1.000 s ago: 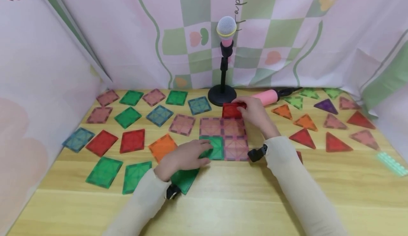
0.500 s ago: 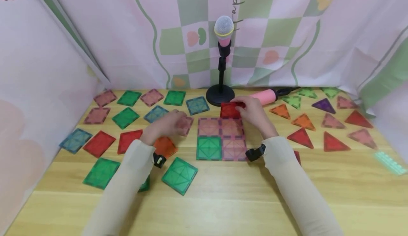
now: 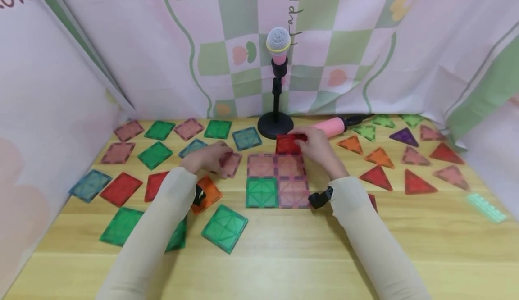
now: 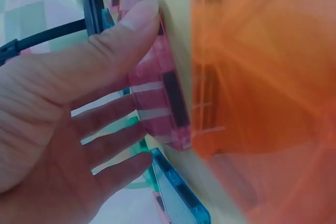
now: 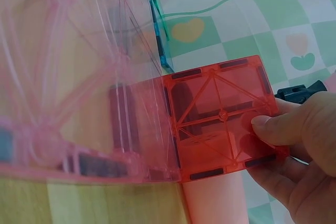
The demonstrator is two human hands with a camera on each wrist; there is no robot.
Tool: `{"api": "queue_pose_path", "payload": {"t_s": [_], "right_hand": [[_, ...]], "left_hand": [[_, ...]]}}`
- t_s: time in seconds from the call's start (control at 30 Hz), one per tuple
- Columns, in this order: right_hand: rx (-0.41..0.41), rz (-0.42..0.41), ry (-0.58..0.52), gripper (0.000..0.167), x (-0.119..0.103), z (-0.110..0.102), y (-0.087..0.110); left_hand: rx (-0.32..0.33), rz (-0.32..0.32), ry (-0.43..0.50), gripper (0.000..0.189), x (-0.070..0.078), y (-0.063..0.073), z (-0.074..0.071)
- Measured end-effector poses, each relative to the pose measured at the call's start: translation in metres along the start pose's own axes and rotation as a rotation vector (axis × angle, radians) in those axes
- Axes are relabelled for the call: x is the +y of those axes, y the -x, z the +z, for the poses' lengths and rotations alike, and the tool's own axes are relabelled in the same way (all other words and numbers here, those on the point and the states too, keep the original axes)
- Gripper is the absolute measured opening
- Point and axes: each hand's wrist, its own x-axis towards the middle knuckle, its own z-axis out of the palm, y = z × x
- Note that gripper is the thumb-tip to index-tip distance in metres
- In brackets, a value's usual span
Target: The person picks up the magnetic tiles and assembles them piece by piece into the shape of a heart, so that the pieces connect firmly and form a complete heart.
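My right hand (image 3: pixel 322 150) pinches the right side of a red square magnetic tile (image 5: pixel 223 116), thumb on its face. This red tile stands along the far edge of a two-by-two block of flat tiles. The block has pink tiles (image 3: pixel 292 193) and one green tile (image 3: pixel 261 192). Left of the block, my left hand (image 3: pixel 208 159) grips a pink square tile (image 4: pixel 163 95) between thumb and fingers; the fingers show through it in the left wrist view. An orange square tile (image 3: pixel 208 195) lies close under the left wrist.
Several green, red, blue and pink square tiles lie spread at left, such as a green one (image 3: pixel 225 229). Triangular tiles (image 3: pixel 419 183) lie at right. A microphone on a stand (image 3: pixel 275 122) and a pink microphone (image 3: pixel 330 127) are at the back, before a curtain (image 3: pixel 304 88).
My left hand has left the green tile of the block, moved left and back, and taken hold of the pink tile. My right hand keeps the red tile at the block's far edge.
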Motion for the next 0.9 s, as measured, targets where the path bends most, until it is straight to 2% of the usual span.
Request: {"api": "queue_pose_path", "payload": {"t_s": [0.2,0.3,0.4,0.53,0.67,0.8,0.9], "right_hand": [[-0.003,0.0,-0.008,0.026,0.001,0.001,0.0],[-0.004,-0.007,-0.012,0.026,0.002,0.001,-0.001],[-0.002,-0.009,-0.016,0.026,0.004,0.001,-0.001],[-0.006,-0.016,-0.011,0.026,0.005,-0.001,-0.001],[-0.002,-0.041,-0.019,0.026,0.005,-0.001,-0.001],[0.005,-0.066,-0.029,0.025,0.004,-0.001,-0.001],[-0.006,-0.062,-0.038,0.025,0.002,0.0,-0.001]], "left_hand": [[0.058,0.001,0.001,0.067,0.002,-0.001,0.003],[0.098,0.007,0.034,0.063,0.003,-0.002,0.005],[0.139,0.016,0.105,0.047,0.003,-0.001,0.005],[0.235,0.127,0.137,0.021,0.005,0.002,0.001],[0.363,0.277,0.104,0.013,0.009,0.001,-0.006],[0.451,0.328,0.061,0.012,0.019,-0.005,-0.01],[0.507,0.325,0.027,0.013,0.028,-0.012,-0.011]]}}
